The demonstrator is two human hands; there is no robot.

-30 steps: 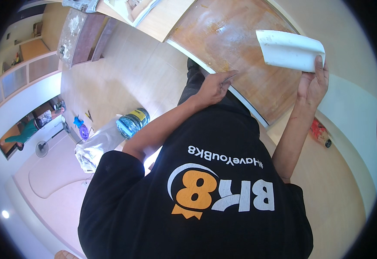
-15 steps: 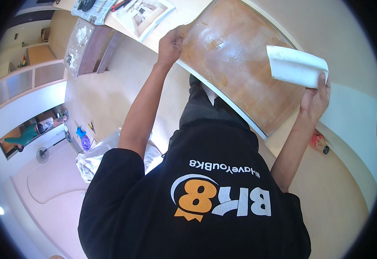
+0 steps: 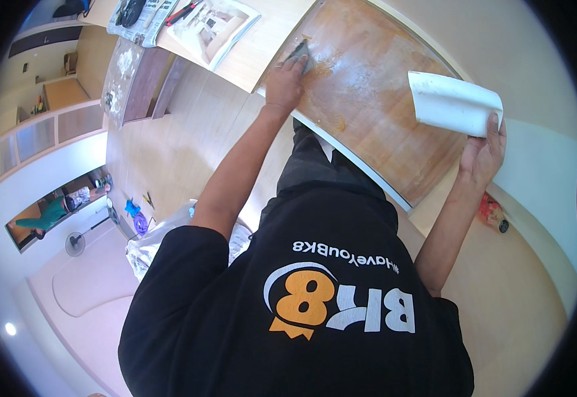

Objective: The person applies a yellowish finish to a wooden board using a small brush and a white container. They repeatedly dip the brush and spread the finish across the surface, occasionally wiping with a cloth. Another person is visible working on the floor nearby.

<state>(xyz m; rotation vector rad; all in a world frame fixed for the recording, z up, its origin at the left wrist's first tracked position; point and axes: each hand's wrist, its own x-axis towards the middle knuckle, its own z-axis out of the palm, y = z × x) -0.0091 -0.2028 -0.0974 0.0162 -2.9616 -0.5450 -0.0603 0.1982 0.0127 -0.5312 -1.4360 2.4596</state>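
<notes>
The left hand (image 3: 284,81) grips a dark scraper (image 3: 299,51) pressed on the brown board (image 3: 381,119), farther up it than before. The right hand (image 3: 481,155) clasps curled white paper (image 3: 453,103) at the board's edge. The scraper's blade is hard to make out.

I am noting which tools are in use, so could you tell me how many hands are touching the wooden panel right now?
1. The left hand presses a small dark scraper onto the wooden panel. The right hand holds a curled white sheet at its edge instead.
</notes>
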